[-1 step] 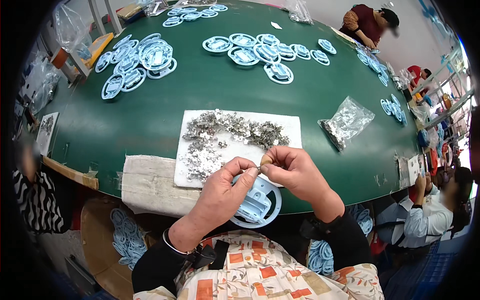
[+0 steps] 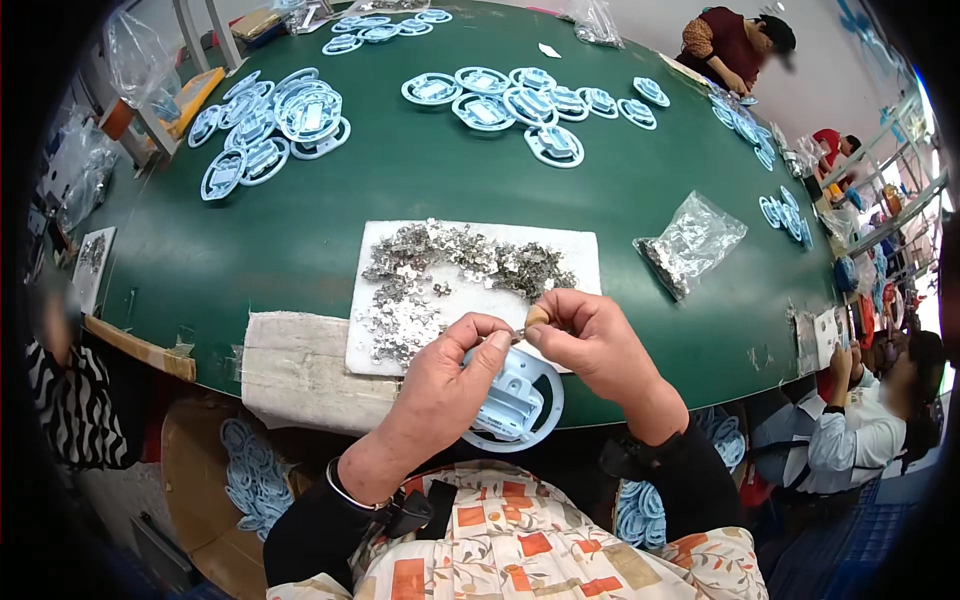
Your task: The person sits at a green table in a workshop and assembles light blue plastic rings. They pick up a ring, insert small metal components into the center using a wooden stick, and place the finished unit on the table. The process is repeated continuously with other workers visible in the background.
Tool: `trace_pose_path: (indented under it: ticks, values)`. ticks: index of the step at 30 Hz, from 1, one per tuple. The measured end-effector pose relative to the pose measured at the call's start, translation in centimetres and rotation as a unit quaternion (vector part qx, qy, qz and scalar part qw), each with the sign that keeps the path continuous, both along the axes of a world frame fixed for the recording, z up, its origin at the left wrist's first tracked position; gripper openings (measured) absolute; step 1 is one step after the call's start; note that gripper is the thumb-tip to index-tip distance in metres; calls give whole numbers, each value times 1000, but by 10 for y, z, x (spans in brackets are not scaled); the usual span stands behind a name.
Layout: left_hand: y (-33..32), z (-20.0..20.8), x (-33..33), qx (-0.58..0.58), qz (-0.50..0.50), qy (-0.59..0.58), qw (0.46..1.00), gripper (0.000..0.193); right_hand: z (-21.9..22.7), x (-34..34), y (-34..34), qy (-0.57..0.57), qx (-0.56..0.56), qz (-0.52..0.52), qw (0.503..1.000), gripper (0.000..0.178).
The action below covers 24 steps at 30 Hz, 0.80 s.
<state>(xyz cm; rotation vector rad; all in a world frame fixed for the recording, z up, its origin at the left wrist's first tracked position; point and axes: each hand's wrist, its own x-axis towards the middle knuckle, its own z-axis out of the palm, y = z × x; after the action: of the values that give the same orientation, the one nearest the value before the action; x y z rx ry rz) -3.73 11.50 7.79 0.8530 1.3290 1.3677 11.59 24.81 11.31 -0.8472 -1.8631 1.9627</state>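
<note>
My left hand (image 2: 447, 380) and my right hand (image 2: 598, 350) meet in front of me, each in a fingertip pinch. A small metal piece (image 2: 518, 336) shows between the fingertips; its shape is mostly hidden. Under my hands, a light blue plastic wheel-shaped part (image 2: 512, 405) with a raised block in its middle sits at the table's edge. My left fingers cover some of its upper rim. Just beyond, a white foam board (image 2: 480, 310) carries many loose silvery metal clips (image 2: 405, 270), heaped along its far and left sides.
A worn pale pad (image 2: 310, 365) lies left of the board on the green table (image 2: 350, 190). Right of the board is a clear bag (image 2: 695, 240) of metal pieces. Blue wheel parts (image 2: 485, 110) lie in groups farther back. Below, a cardboard box (image 2: 195, 455) holds more. Co-workers sit around.
My fingertips have parted slightly, with the right hand a touch farther right, showing more of the metal piece. The whole view has shifted very slightly.
</note>
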Motion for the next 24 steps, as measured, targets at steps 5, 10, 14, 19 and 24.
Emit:
trace_pose_path:
  ticks: [5, 10, 14, 19, 24]
  values:
    - [5, 3, 2, 16, 33, -40, 999, 40, -4, 39, 6, 55, -87, -74, 992, 12]
    - [15, -12, 13, 55, 61, -71, 994, 43, -19, 53, -18, 42, -138, -56, 988, 24]
    - [12, -9, 12, 27, 12, -75, 997, 45, -25, 61, -15, 48, -81, -47, 994, 12]
    - [13, -2, 4, -30, -109, -94, 989, 48, -15, 61, -11, 28, -8, -43, 999, 6]
    - [17, -15, 15, -45, -77, -62, 994, 55, -16, 59, -7, -32, 218, -98, 971, 7]
